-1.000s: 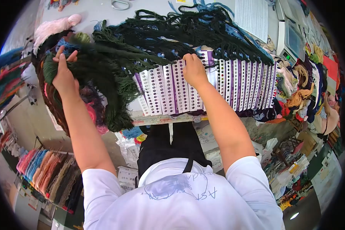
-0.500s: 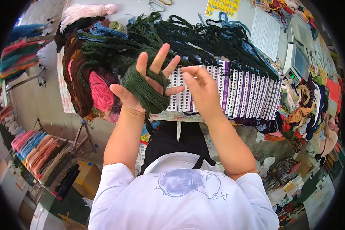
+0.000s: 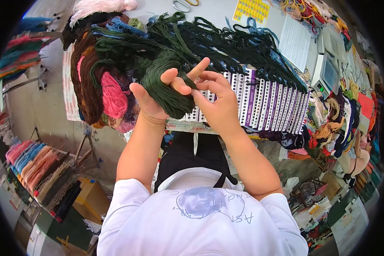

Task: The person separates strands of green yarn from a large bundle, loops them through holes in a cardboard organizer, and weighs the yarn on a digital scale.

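A thick skein of dark green thread (image 3: 168, 94) is looped around my left hand (image 3: 155, 104), palm up with the fingers partly bent. My right hand (image 3: 219, 102) meets the left fingertips at the skein's right edge. Its thumb and fingers are pinched on dark green thread there, though the exact grip is partly hidden. Behind both hands, more dark green thread (image 3: 158, 42) lies heaped on the table. Long white and purple cards with rows of holes (image 3: 269, 102) stand side by side to the right, dark strands tied at their far ends.
Brown yarn (image 3: 87, 77) and a pink skein (image 3: 114, 96) lie at the left. Scissors (image 3: 181, 5), a yellow label sheet (image 3: 250, 10) and a white printed sheet (image 3: 295, 42) are farther back. A scale (image 3: 328, 74) sits at right among mixed yarns. Yarn racks (image 3: 42, 170) stand at left.
My left fingers have bent inward from being spread wide. My right hand has moved left and down, closing on the skein's edge. The view has shifted slightly.
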The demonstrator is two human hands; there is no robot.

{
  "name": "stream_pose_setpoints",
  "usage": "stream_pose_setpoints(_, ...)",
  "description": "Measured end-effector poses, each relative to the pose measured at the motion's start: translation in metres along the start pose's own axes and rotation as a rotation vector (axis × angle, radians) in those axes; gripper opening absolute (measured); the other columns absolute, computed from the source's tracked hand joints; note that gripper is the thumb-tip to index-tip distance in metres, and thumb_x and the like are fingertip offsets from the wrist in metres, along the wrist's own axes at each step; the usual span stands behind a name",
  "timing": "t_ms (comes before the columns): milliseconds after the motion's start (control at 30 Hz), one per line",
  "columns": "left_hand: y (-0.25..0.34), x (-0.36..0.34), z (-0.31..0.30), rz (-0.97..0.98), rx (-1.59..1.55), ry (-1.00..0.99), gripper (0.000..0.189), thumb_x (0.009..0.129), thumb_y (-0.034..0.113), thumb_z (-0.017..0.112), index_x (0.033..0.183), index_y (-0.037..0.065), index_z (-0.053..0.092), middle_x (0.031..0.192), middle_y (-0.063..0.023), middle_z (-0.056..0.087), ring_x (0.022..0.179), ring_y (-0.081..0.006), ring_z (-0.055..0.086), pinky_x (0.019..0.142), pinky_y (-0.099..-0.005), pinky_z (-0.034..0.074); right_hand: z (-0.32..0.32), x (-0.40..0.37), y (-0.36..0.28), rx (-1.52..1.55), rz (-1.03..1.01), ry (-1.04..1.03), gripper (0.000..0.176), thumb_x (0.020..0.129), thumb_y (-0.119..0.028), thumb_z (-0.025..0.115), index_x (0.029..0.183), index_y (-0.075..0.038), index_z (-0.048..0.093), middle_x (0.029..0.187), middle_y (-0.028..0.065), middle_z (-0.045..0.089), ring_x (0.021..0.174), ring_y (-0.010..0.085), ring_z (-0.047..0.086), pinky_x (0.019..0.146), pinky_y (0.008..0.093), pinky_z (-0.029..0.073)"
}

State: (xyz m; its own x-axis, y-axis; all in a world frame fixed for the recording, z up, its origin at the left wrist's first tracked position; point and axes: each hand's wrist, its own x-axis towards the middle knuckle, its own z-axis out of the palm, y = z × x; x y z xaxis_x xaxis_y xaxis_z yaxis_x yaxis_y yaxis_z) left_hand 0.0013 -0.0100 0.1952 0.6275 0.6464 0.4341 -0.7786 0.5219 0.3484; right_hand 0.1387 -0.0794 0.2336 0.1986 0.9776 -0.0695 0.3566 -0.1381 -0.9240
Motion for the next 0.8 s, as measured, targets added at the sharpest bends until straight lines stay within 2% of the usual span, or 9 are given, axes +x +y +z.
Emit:
stream_pose_setpoints(100,0.004,-0.005,-0.003,-0.033,-0.008,0.054,0.069,0.078,0.070,0.045,0.127,0.022,0.053,0.114,-0.0040,0.063,0.137,-0.0430,0.001,0.110,-0.0489,0.018,-0.006,0.001,-0.001,0.045,-0.002,-0.014,0.011,0.079,-0.006,0.065,0.087,0.000,0.064,0.102,0.0079,0.061,0.091,0.0179,0.059,0.082,0.0287,0.044)
stream_pose_setpoints(267,0.023,-0.019,-0.007,-0.177,-0.200,0.040,0.070,0.081,0.066,0.045,0.133,0.019,0.046,0.125,-0.0077,0.055,0.136,-0.0448,0.007,0.107,-0.0593,0.016,-0.047,0.011,-0.002,1.140,0.469,-0.117,0.009,0.088,-0.006,0.054,0.092,-0.003,0.060,0.077,0.0045,0.063,0.076,0.0158,0.061,0.081,0.0319,0.048)
stream_pose_setpoints(333,0.051,-0.033,-0.013,-0.170,-0.264,0.114,0.057,0.082,0.055,0.057,0.122,0.014,0.052,0.104,-0.0048,0.058,0.097,-0.0311,0.054,0.075,-0.0441,0.045,-0.113,0.005,0.014,1.245,0.496,0.085,0.011,0.088,-0.007,0.053,0.093,-0.001,0.060,0.069,0.0024,0.059,0.062,0.0165,0.058,0.075,0.0381,0.051)
stream_pose_setpoints(367,0.073,-0.044,-0.016,-0.129,-0.229,0.216,0.046,0.082,0.047,0.063,0.112,0.013,0.054,0.089,-0.0022,0.054,0.072,-0.0167,0.051,0.057,-0.0299,0.040,-0.161,-0.002,0.030,1.340,0.493,0.181,0.010,0.089,-0.006,0.052,0.093,-0.001,0.059,0.062,-0.0001,0.051,0.053,0.0123,0.051,0.067,0.0343,0.051)
stream_pose_setpoints(433,0.118,-0.055,-0.012,0.008,-0.222,0.370,0.027,0.083,0.027,0.067,0.096,0.009,0.052,0.080,-0.0008,0.050,0.063,-0.0092,0.051,0.056,-0.0255,0.040,-0.270,-0.036,0.053,1.211,0.381,0.408,0.012,0.090,-0.008,0.050,0.096,0.001,0.053,0.060,-0.0039,0.034,0.050,0.0060,0.035,0.047,0.0192,0.034)
stream_pose_setpoints(467,0.138,-0.061,-0.010,0.073,-0.190,0.431,0.022,0.084,0.021,0.066,0.095,0.009,0.051,0.079,0.0002,0.049,0.062,-0.0080,0.051,0.057,-0.0254,0.040,-0.320,-0.059,0.050,1.188,0.362,0.615,0.011,0.091,-0.008,0.049,0.095,0.001,0.051,0.061,-0.0050,0.031,0.049,0.0051,0.029,0.044,0.0197,0.026)
stream_pose_setpoints(600,0.183,-0.070,-0.010,0.305,-0.121,0.552,0.019,0.083,0.015,0.064,0.096,0.008,0.052,0.080,0.0011,0.047,0.067,-0.0084,0.049,0.065,-0.0267,0.039,-0.491,-0.179,0.042,0.821,0.102,0.788,0.010,0.092,-0.010,0.049,0.096,0.000,0.053,0.059,-0.0049,0.031,0.048,0.0049,0.028,0.044,0.0194,0.023)
stream_pose_setpoints(700,0.155,-0.048,-0.027,0.244,-0.124,0.654,0.012,0.084,0.012,0.061,0.091,0.006,0.053,0.073,0.0016,0.044,0.061,-0.0075,0.044,0.061,-0.0244,0.039,-0.428,-0.154,0.012,0.381,0.195,1.070,0.022,0.090,-0.013,0.054,0.105,0.003,0.054,0.061,-0.0064,0.031,0.051,0.0024,0.029,0.044,0.0186,0.023)
stream_pose_setpoints(800,0.066,-0.010,-0.055,-0.054,-0.075,0.897,0.010,0.088,0.010,0.055,0.094,0.001,0.055,0.064,0.0041,0.039,0.052,-0.0037,0.036,0.049,-0.0175,0.033,-0.338,-0.105,0.066,0.176,0.443,0.849,0.027,0.088,-0.018,0.055,0.108,0.000,0.060,0.079,-0.0044,0.052,0.057,0.0019,0.036,0.045,0.0159,0.028)
